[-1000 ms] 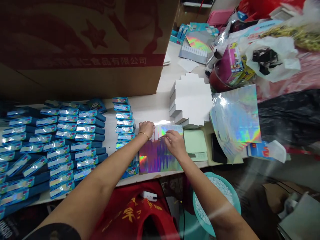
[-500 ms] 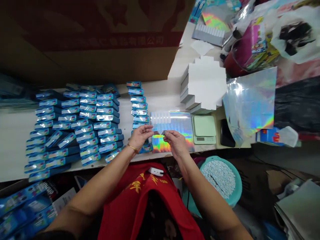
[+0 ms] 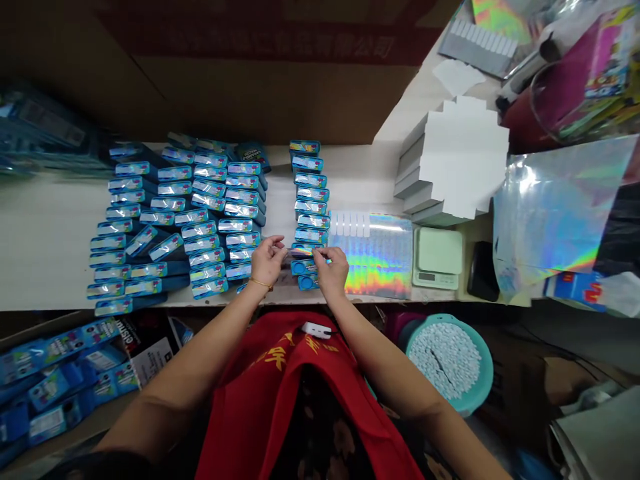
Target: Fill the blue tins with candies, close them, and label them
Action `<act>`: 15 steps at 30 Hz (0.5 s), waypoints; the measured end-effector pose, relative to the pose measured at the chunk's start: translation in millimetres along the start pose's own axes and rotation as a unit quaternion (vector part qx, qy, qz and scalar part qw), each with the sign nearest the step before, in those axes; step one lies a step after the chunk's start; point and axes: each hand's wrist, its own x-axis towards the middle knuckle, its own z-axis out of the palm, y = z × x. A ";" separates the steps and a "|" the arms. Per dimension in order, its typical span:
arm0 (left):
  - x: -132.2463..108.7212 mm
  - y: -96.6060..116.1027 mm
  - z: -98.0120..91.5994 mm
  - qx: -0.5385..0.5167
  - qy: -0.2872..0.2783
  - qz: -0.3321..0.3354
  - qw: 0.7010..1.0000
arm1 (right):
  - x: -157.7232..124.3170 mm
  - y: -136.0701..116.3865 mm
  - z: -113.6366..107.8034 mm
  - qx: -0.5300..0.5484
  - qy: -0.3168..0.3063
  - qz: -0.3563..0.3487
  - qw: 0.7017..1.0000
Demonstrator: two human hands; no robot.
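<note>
A small shiny holographic sticker (image 3: 301,252) is stretched between my two hands, over the near end of a single column of blue boxes (image 3: 312,207). My left hand (image 3: 267,263) pinches its left end between thumb and finger. At its other end, my right hand (image 3: 332,272) pinches the sticker the same way. Just below lie the last boxes of that column, with round blue spots on their ends. Right of the column is a holographic sticker sheet (image 3: 380,257), showing bare backing strips at its upper left.
Several rows of blue boxes (image 3: 200,230) stand at left under a large cardboard carton (image 3: 250,87). To the right are stacked white card pieces (image 3: 460,160), a pale green scale (image 3: 439,257) and a dark phone (image 3: 483,270). A turquoise tub (image 3: 483,373) of white pellets sits below the table.
Both hands have moved left with the sticker, from over the holographic sheet to over the column of blue boxes. The camera view has shifted left.
</note>
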 end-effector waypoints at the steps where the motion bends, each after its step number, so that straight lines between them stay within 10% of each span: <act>1: 1.9 -1.6 0.6 0.026 0.001 0.014 1.000 | 1.4 1.7 1.4 -0.020 -0.001 -0.005 1.000; 15: 6.1 -10.4 11.5 0.140 0.025 0.044 0.989 | 3.0 -4.3 -21.8 -0.326 -0.134 -0.149 0.924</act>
